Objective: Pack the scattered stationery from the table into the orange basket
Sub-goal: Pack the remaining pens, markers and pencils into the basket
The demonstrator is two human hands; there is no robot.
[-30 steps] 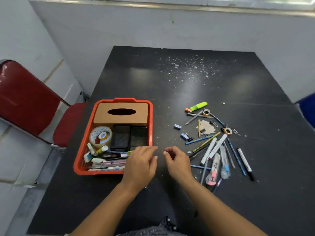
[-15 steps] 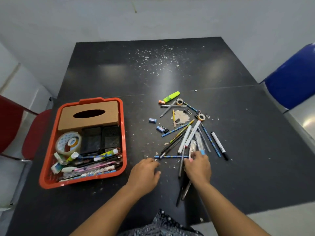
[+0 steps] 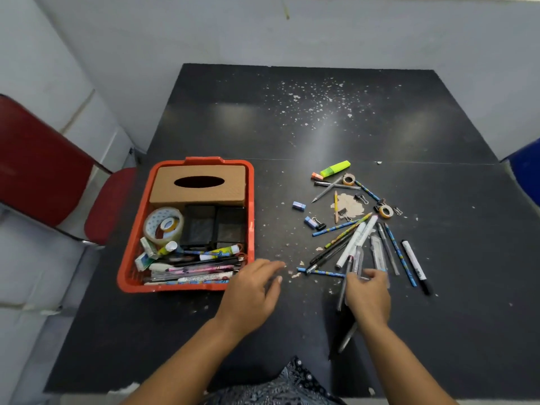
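The scattered stationery [image 3: 359, 226] lay in a loose fan on the right half of the black table [image 3: 321, 127], well apart from the orange basket [image 3: 251, 200] at the left; at the far end of the fan sat a green highlighter [image 3: 335, 168], two small tape rolls [image 3: 348, 179] and a few binder clips [image 3: 361, 198], and nearer the person lay pencils, white pens [image 3: 355, 242] and a black-tipped marker [image 3: 414, 266], crossing one another. The right hand [image 3: 368, 296] was down on the near end of this pile, its fingers curled round a bunch of pens [image 3: 347, 287] whose barrels stuck out above and below the hand; exactly how many it grasped could not be told. The left hand [image 3: 252, 290] hovered between basket and pile, fingers relaxed and spread, holding nothing, its fingertips near a blue patterned pencil [image 3: 320, 271]. The basket already held a brown tissue box [image 3: 198, 184] at its far end, a big roll of clear tape [image 3: 163, 225], two black mesh holders [image 3: 216, 226], and a layer of pens and glue tubes along its near side. Pale flecks dotted the tabletop; a red chair [image 3: 43, 168] stood to the left and a blue one [image 3: 526, 168] at the right edge.
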